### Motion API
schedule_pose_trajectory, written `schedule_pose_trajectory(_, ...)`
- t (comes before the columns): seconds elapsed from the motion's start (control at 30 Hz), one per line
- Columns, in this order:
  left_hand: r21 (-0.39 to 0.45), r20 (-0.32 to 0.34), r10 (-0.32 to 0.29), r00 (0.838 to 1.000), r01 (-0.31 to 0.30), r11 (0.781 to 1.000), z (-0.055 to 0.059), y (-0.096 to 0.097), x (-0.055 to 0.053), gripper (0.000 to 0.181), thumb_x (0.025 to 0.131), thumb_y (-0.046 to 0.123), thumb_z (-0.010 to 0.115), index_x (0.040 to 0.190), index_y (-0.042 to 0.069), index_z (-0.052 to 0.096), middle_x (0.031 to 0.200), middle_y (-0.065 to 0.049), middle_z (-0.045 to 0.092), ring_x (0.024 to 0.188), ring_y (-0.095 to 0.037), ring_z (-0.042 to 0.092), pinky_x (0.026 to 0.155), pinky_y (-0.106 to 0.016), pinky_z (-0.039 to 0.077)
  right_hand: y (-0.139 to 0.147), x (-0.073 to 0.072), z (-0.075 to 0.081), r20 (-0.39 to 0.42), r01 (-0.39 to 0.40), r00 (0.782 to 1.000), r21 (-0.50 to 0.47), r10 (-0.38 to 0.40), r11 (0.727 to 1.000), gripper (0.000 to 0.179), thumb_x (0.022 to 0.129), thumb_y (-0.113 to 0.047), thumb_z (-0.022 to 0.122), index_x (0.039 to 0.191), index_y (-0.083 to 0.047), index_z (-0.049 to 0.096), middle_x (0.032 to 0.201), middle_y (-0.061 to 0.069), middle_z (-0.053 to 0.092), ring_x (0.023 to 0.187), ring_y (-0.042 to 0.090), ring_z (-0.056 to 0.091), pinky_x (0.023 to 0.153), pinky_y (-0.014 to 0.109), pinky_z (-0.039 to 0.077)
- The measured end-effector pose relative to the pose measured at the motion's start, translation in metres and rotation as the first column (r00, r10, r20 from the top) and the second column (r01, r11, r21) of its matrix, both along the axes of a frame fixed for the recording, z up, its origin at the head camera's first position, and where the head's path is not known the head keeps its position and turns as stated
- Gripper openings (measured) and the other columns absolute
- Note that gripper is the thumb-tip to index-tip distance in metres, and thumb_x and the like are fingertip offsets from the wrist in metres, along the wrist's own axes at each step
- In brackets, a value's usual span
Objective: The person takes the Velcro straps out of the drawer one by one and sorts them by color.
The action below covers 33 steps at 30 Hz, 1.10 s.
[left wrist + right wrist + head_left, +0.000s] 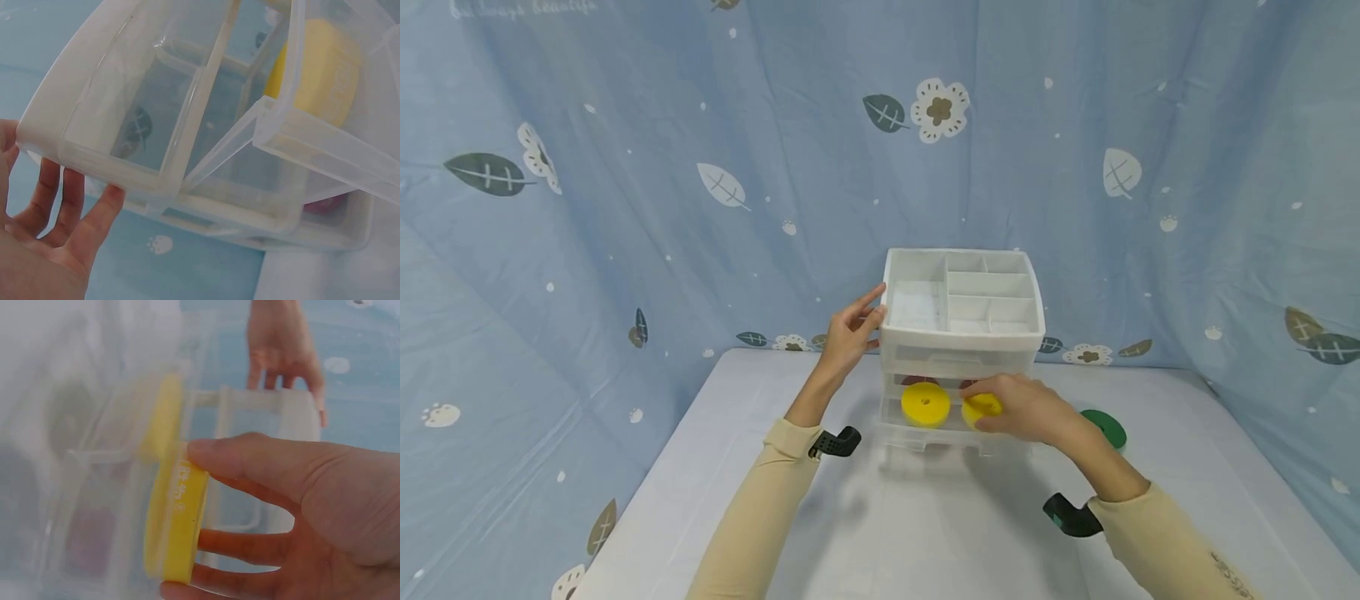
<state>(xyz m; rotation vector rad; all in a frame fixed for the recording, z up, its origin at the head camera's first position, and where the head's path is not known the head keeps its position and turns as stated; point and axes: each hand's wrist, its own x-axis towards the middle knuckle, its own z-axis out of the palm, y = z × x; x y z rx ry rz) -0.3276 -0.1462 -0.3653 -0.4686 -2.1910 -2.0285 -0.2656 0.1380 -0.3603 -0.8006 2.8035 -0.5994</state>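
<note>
A white-and-clear plastic drawer unit [961,342] stands on the table with one clear drawer [891,412] pulled out toward me. My left hand [848,335] rests its fingertips against the unit's upper left side, fingers spread. In the right wrist view, my right hand [300,506] pinches a yellow disc [178,519] on edge between thumb and fingers, at the right part of the open drawer. Another yellow disc [925,405], with a small centre hole, stands in that drawer's left part. Dark red shapes [326,205] show through the plastic; their outline is partly hidden.
To the right of the unit, a green disc [1103,427] lies on the white table [760,400]. The unit's top tray [917,304] is split into several compartments. A blue patterned curtain [805,167] hangs behind the table.
</note>
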Motion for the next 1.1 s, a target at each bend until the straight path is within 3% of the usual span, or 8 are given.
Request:
schedule_pose_trajectory(0.2, 0.018, -0.009, -0.002, 1.000, 0.003, 1.000, -0.001, 0.000, -0.001, 0.046, 0.101, 0.020, 0.056, 0.147, 0.019, 0.048, 0.117, -0.028, 0.057, 0.095, -0.013, 0.065, 0.092, -0.048, 0.056, 0.014, 0.009, 0.017, -0.064, 0.012, 0.998, -0.028, -0.014, 1.000, 0.040, 0.084, -0.017, 0.077, 0.123, -0.018, 0.069, 0.124, 0.004, 0.067, 0.101, 0.023, 0.060, 0.084, 0.047, 0.057)
schedule_pose_trajectory(0.37, 0.013, -0.003, -0.007, 1.000, 0.007, 1.000, -0.002, 0.001, -0.002, 0.047, 0.101, 0.020, 0.056, 0.147, 0.019, 0.048, 0.120, -0.028, 0.057, 0.100, -0.017, 0.066, 0.092, -0.049, 0.056, 0.034, 0.014, 0.029, -0.098, 0.041, 0.994, 0.012, -0.039, 0.999, 0.041, 0.084, -0.021, 0.078, 0.124, -0.019, 0.068, 0.120, 0.005, 0.068, 0.094, 0.021, 0.059, 0.077, 0.043, 0.057)
schedule_pose_trajectory(0.6, 0.021, 0.001, -0.016, 1.000, 0.016, 1.000, -0.001, -0.001, -0.003, 0.046, 0.101, 0.020, 0.057, 0.146, 0.019, 0.049, 0.121, -0.030, 0.056, 0.107, -0.029, 0.064, 0.093, -0.049, 0.056, 0.064, 0.014, 0.024, -0.093, 0.100, 0.991, 0.081, -0.093, 0.992, 0.046, 0.083, -0.027, 0.078, 0.127, -0.014, 0.067, 0.119, 0.007, 0.069, 0.093, 0.020, 0.059, 0.073, 0.043, 0.054)
schedule_pose_trajectory(0.77, 0.010, 0.003, -0.005, 1.000, 0.005, 1.000, -0.001, 0.000, -0.003, 0.046, 0.101, 0.021, 0.057, 0.146, 0.021, 0.049, 0.120, -0.028, 0.058, 0.104, -0.024, 0.066, 0.092, -0.048, 0.056, 0.086, 0.010, 0.004, -0.017, 0.159, 0.987, 0.107, -0.158, 0.981, 0.049, 0.083, -0.028, 0.078, 0.127, -0.012, 0.066, 0.118, 0.010, 0.067, 0.092, 0.022, 0.057, 0.070, 0.043, 0.052)
schedule_pose_trajectory(0.9, 0.020, 0.005, -0.013, 1.000, 0.013, 1.000, -0.001, -0.001, -0.003, 0.047, 0.101, 0.020, 0.056, 0.148, 0.019, 0.047, 0.121, -0.030, 0.056, 0.105, -0.025, 0.066, 0.093, -0.049, 0.055, 0.096, 0.012, -0.025, 0.023, 0.183, 0.982, 0.128, -0.188, 0.975, 0.048, 0.082, -0.028, 0.079, 0.126, -0.013, 0.067, 0.122, 0.015, 0.065, 0.095, 0.026, 0.058, 0.071, 0.046, 0.054)
schedule_pose_trajectory(1.1, 0.024, 0.004, -0.007, 1.000, 0.007, 1.000, -0.009, -0.002, -0.010, 0.047, 0.102, 0.021, 0.056, 0.147, 0.023, 0.047, 0.120, -0.032, 0.054, 0.094, -0.010, 0.065, 0.093, -0.049, 0.056, 0.101, 0.021, -0.068, 0.016, 0.189, 0.981, 0.102, -0.191, 0.977, 0.046, 0.080, -0.028, 0.081, 0.122, -0.016, 0.069, 0.121, 0.017, 0.064, 0.102, 0.031, 0.059, 0.077, 0.056, 0.055)
